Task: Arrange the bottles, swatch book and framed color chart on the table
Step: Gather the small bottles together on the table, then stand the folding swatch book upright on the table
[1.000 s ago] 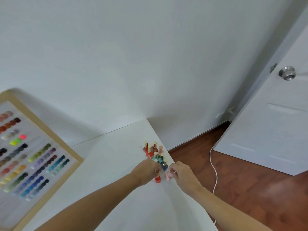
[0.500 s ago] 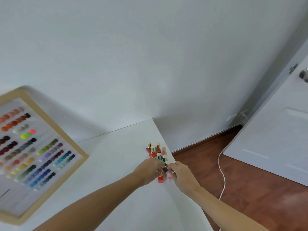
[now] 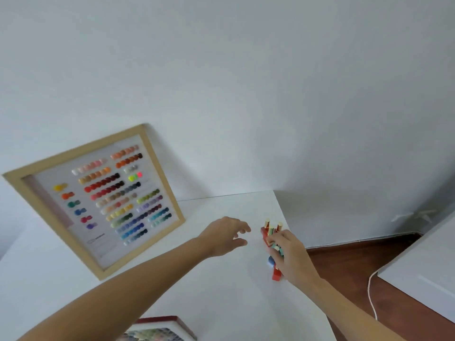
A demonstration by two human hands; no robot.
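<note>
Several small bottles (image 3: pixel 270 231) with gold caps stand in a cluster near the right edge of the white table (image 3: pixel 221 299). My right hand (image 3: pixel 289 254) rests over the near bottles, fingers curled among them; a red bottle (image 3: pixel 276 276) shows below it. Whether it grips one is unclear. My left hand (image 3: pixel 225 236) hovers open just left of the cluster, holding nothing. The framed color chart (image 3: pixel 96 195) leans against the wall at the back left. The swatch book (image 3: pixel 160 331), red-edged, lies at the near edge, partly cut off.
The table's right edge drops to a wooden floor (image 3: pixel 344 262) with a white cable (image 3: pixel 371 299). A white door (image 3: pixel 423 267) stands at the right. A bare white wall (image 3: pixel 246 94) rises behind the table.
My left hand has let go of the bottles and drawn away to the left, opening. My right hand moved over the cluster. The view swung left, showing the whole chart and the swatch book.
</note>
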